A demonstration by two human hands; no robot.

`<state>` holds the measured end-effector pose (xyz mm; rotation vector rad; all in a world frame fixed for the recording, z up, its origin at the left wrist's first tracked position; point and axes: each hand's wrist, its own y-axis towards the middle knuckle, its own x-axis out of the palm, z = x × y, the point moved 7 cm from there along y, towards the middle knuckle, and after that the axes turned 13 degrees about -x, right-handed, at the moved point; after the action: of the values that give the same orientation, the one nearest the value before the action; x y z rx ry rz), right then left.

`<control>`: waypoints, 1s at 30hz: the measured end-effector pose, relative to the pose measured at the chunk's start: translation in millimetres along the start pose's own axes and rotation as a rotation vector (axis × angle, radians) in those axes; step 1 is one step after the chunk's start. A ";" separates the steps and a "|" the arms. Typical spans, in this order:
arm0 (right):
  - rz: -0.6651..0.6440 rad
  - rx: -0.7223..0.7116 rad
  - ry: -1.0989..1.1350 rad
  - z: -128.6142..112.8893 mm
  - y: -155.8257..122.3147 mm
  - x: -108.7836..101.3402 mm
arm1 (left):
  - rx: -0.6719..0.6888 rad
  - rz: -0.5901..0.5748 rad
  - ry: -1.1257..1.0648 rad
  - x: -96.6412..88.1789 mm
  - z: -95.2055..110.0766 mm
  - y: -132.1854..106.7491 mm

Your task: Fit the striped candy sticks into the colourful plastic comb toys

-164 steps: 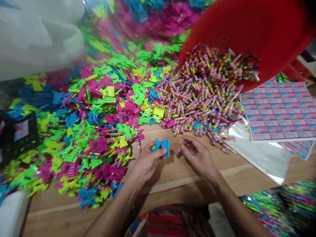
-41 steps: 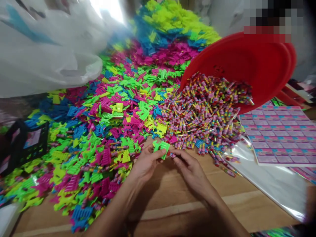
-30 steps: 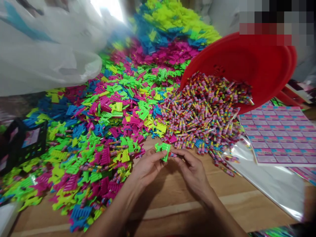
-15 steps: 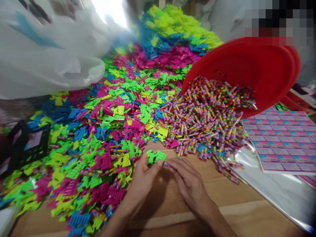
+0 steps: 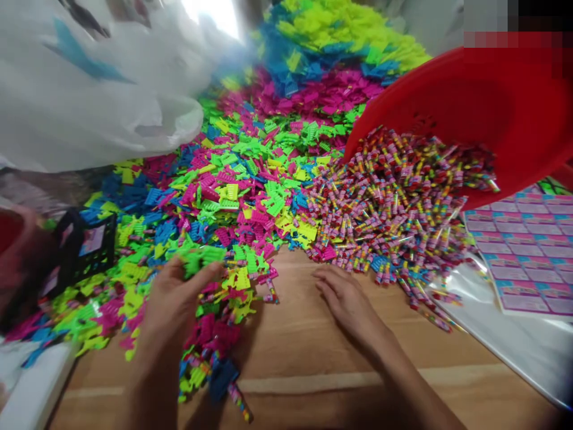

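My left hand (image 5: pixel 179 292) is over the heap of plastic pieces on the left, thumb and fingers closed on a bright green plastic comb-like piece (image 5: pixel 201 258). Whether it grips one piece or merges with those below is hard to tell. Beneath and around it lie pink, yellow, green and blue pieces (image 5: pixel 215 331) of the same sort. My right hand (image 5: pixel 342 292) hovers at or rests on the bare wood, its fingers slightly bent and apart, with nothing visible in them. Just beyond it spreads a pile of small wrapped candy tubes (image 5: pixel 358 215).
A tilted red basin (image 5: pixel 514 119) spills the tubes from the right. Printed label sheets (image 5: pixel 528 257) lie on clear plastic (image 5: pixel 487 334). A white sack (image 5: pixel 111 113) bulges at upper left, above a black crate (image 5: pixel 98 245). The wooden tabletop (image 5: pixel 304 358) shows in front.
My left hand has moved left, away from my right hand, carrying the green comb-like piece to the heap. My right hand no longer holds the small tube-like thing. The view has shifted left.
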<state>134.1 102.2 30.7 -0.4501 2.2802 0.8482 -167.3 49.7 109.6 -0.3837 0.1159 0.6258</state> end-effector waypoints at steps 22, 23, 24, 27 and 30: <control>-0.209 -0.015 0.307 -52.2 27.5 83.3 | -0.157 -0.360 -0.127 57.1 -76.7 -11.4; -0.190 0.001 0.331 -55.0 29.2 79.0 | -0.191 -0.378 -0.133 61.1 -83.2 -14.7; -0.170 0.019 0.355 -57.5 30.6 74.5 | -0.216 -0.388 -0.145 64.4 -88.3 -17.8; -0.095 0.082 0.409 -60.5 32.4 61.2 | -0.253 -0.414 -0.272 72.2 -94.7 -25.2; -0.029 0.120 0.427 -59.0 31.8 50.8 | -0.338 -0.484 -0.469 81.0 -95.1 -31.1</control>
<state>53.8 81.0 44.3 -0.6581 2.6880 0.6405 -82.7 34.5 13.8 -0.5581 -0.5248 0.2394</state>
